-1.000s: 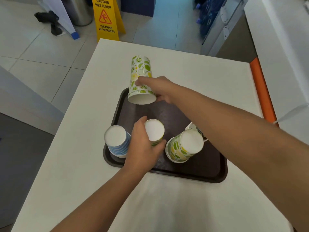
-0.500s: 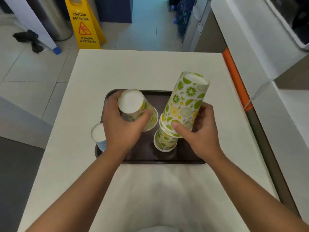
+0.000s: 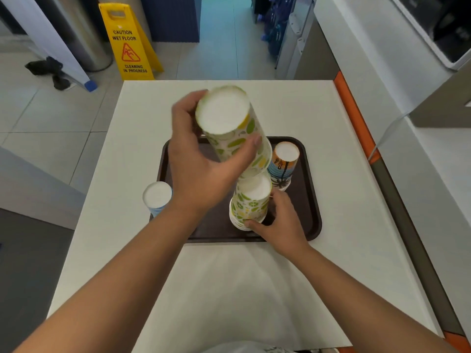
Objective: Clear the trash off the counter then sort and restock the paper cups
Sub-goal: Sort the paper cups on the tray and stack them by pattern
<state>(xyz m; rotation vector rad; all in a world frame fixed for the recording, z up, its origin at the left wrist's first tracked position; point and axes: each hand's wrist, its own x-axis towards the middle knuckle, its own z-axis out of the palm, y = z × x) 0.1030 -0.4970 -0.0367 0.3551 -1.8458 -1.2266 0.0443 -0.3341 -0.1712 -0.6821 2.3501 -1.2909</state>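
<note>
A dark brown tray (image 3: 309,200) lies on the white counter (image 3: 331,123). My left hand (image 3: 201,169) grips a tall upside-down stack of green citrus-print cups (image 3: 229,126), tilted and lifted above the tray. Just under its open rim, a short upside-down stack of the same citrus cups (image 3: 251,202) stands on the tray, and my right hand (image 3: 280,225) holds it at the base. An upside-down palm-print cup stack (image 3: 284,166) stands at the tray's right rear. A blue-striped cup stack (image 3: 157,198) stands at the tray's left edge, partly hidden by my left arm.
Beyond the counter's far edge is tiled floor with a yellow wet-floor sign (image 3: 130,44) and a ladder foot (image 3: 89,85). An orange strip (image 3: 354,115) runs along the counter's right side, beside a white cabinet (image 3: 382,59).
The tall citrus stack has passed from my right hand into my left, which no longer holds the single cup. My right hand dropped to the short citrus stack on the tray.
</note>
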